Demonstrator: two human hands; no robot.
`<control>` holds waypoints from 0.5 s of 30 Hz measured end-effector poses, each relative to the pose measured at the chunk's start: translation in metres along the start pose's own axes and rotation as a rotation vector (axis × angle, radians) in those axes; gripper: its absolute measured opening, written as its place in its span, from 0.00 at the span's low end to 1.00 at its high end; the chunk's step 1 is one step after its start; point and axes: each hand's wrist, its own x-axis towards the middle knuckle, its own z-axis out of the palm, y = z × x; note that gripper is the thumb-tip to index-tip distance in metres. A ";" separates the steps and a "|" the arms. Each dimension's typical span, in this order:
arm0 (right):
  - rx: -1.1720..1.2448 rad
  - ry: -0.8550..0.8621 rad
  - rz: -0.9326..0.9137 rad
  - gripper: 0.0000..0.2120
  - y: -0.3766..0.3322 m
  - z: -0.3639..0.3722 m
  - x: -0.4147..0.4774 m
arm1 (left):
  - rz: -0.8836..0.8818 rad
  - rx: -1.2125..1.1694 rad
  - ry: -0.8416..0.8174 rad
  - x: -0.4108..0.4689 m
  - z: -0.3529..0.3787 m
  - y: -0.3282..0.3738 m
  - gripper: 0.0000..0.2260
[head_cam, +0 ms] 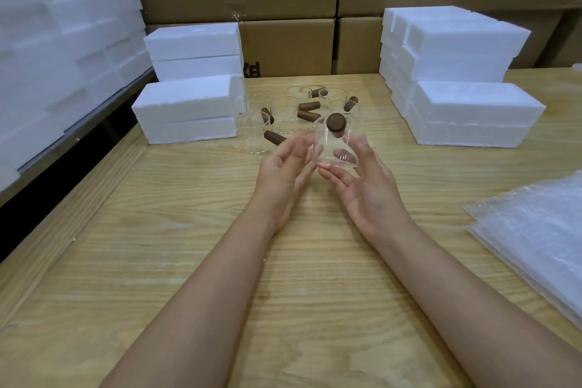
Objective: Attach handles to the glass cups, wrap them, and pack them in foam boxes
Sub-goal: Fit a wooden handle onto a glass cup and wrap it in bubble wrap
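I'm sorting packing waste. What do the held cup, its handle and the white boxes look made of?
Held cup: clear glass, glossy; the right hand shows through it. Its handle: dark brown, matte, probably wood. White boxes: foam, by the grainy matte surface and rough edges.

Seven glass cups (pixel 285 113) (one held) — seven brown handles (pixel 309 105) — foam boxes (pixel 185 101) uncountable.

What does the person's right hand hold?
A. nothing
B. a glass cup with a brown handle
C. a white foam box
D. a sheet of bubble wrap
B: the right hand has its fingers and thumb around a glass cup with a brown handle on it.
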 end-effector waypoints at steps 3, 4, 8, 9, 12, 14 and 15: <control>-0.009 -0.022 0.014 0.22 0.000 0.000 0.001 | -0.044 0.119 -0.094 -0.002 0.003 -0.002 0.21; -0.016 -0.023 0.021 0.24 0.000 -0.001 0.001 | -0.040 0.139 -0.098 -0.003 0.004 -0.002 0.23; -0.064 -0.024 0.028 0.27 0.000 -0.001 0.000 | -0.003 0.147 -0.069 -0.001 0.001 -0.002 0.23; -0.069 -0.014 0.026 0.27 0.000 -0.001 0.000 | 0.004 0.148 -0.063 -0.001 0.000 -0.003 0.21; -0.071 0.035 0.005 0.20 0.001 -0.002 0.001 | 0.050 0.155 -0.038 0.001 -0.001 -0.007 0.20; -0.076 0.059 0.009 0.10 0.000 -0.002 0.002 | 0.094 0.165 -0.006 0.002 -0.002 -0.008 0.20; -0.074 0.064 0.014 0.07 0.000 -0.001 0.002 | 0.114 0.171 0.006 0.002 -0.002 -0.008 0.21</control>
